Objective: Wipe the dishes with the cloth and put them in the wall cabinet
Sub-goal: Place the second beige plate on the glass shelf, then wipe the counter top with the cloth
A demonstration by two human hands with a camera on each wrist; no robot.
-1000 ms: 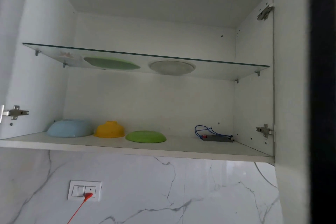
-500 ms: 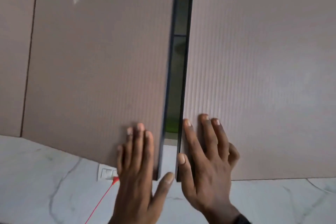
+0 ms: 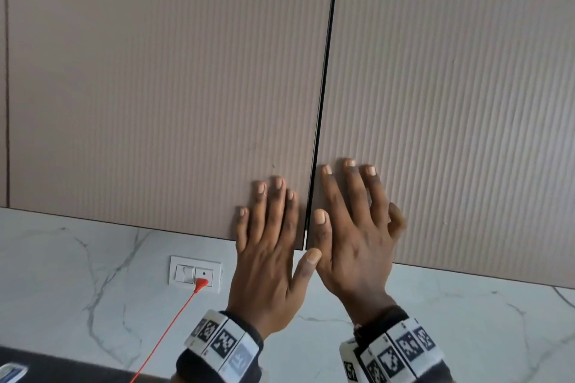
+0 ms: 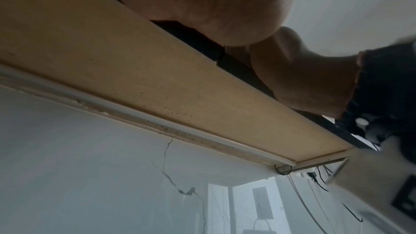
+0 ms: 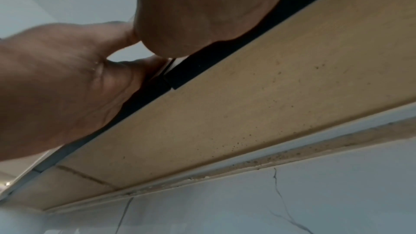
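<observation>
Flat left hand [image 3: 267,261] and right hand [image 3: 351,246] press both cabinet doors [image 3: 174,87] near their lower meeting corners; push evenly until flush.

Wall cabinet [image 3: 174,78]: two ribbed beige doors [image 3: 451,102], meeting at a thin dark seam, hanging closed above the marble backsplash, concealing dishes.

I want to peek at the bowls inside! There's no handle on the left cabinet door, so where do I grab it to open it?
Probably the left cabinet door's bottom edge, near the middle gap, reaching up from underneath. Its ribbed front has no knob, but that edge hangs clear below the cabinet, so fingertips could hook behind it.
</observation>
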